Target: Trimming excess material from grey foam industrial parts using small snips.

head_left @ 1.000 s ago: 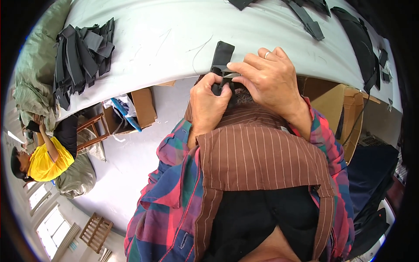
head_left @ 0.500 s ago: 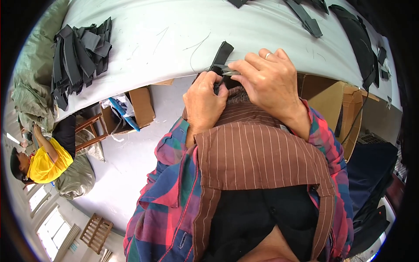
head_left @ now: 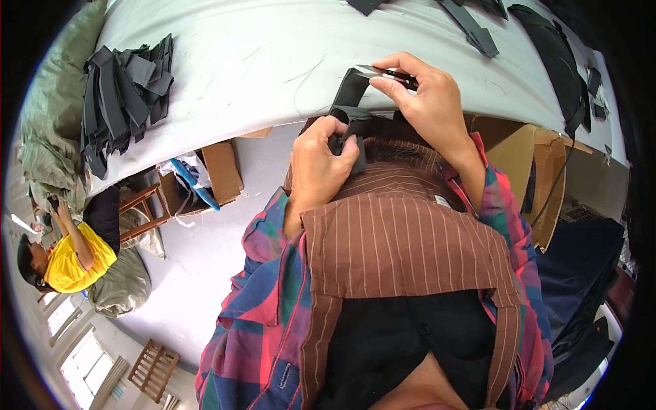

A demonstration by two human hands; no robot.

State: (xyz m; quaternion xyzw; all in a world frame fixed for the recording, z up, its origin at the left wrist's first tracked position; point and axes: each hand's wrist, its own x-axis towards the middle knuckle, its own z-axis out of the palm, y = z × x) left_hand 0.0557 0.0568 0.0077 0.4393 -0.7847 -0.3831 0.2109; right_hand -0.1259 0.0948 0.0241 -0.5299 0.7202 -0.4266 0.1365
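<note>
My left hand pinches a black fabric strip at the near edge of the white-covered table. The strip's far end lies on the table, and a folded part hangs beside my thumb over the brown striped apron. Just right of the strip's far end, my right hand grips small thread snips with dark handles. Their pointed blades are slightly apart and aim left, close to the strip's corner. Whether they touch it I cannot tell.
A fanned pile of black strips lies on the table's left. More dark pieces are at the far right, with loose threads about. Cardboard boxes stand below the table. At far left sits a person in a yellow top.
My right hand has drawn the snips away from my left fingers, up and to the right, toward the strip's far end. More of the folded fabric shows beside my left thumb.
</note>
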